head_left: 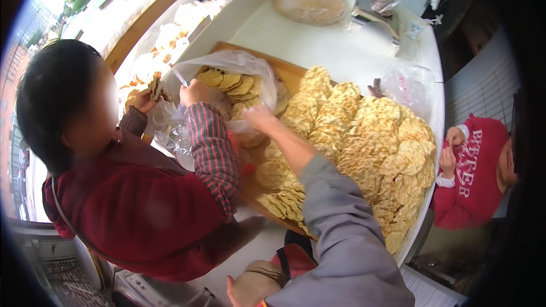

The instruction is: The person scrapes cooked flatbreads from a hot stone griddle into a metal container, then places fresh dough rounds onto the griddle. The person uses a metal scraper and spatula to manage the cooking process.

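My right hand point(258, 118), blurred, is closed at the near rim of a clear plastic bag point(260, 62). Round, flat yellow breads point(239, 85) lie inside that bag. Beside my forearm, overlapping rows of bumpy flatbreads point(367, 136) cover much of a wooden board point(294, 72) and the white counter. Of my left hand point(231, 292), only a sliver shows at the bottom edge; what it holds is hidden. At the bag's left side, a person in a dark red top point(140, 217) has one hand point(194, 93) raised with a slim object and brown pieces in the other point(145, 100).
Another person in a red sweatshirt point(473, 175) is beyond the counter's right edge. A wrapped round item point(309, 4) and stacked boxes point(375, 21) stand on the white counter point(256, 30). A crumpled plastic bag point(407, 87) is beside the breads. More bagged goods point(170, 38) lie by the window.
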